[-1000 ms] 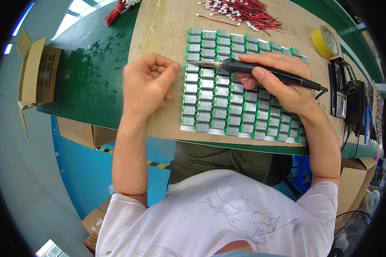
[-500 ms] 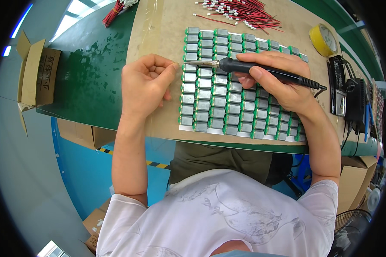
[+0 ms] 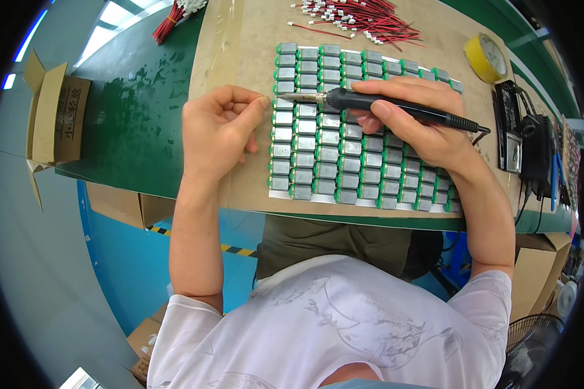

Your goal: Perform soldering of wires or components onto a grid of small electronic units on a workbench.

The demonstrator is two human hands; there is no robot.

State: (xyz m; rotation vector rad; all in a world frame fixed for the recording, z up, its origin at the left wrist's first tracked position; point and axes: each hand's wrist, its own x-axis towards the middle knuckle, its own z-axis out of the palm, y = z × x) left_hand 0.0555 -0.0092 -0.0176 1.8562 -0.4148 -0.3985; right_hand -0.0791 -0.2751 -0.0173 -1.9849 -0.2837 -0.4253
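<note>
My right hand (image 3: pixel 428 117) is closed round the black handle of a soldering iron (image 3: pixel 396 106), whose metal tip points left. That tip lies at the left edge of a batch of small grey blocks with green circuit-board edges (image 3: pixel 326 154), set in staggered columns on white strips. Close to the tip, the thumb and forefinger of my left hand (image 3: pixel 222 129) are pinched together. Whatever they hold is too fine to make out. The lower fingers of that hand are curled above the brown board (image 3: pixel 246 188).
Red and black wires with white connectors (image 3: pixel 363 19) are heaped at the far side, with a red bundle (image 3: pixel 169 23) to their left. A yellow tape roll (image 3: pixel 485 57) and a black soldering station (image 3: pixel 535 152) stand right. An open carton (image 3: pixel 58 117) is at the far left.
The grey blocks and the board appear shifted very slightly left in the picture. Both hands keep nearly the same pose, with the iron's tip still beside my left fingertips.
</note>
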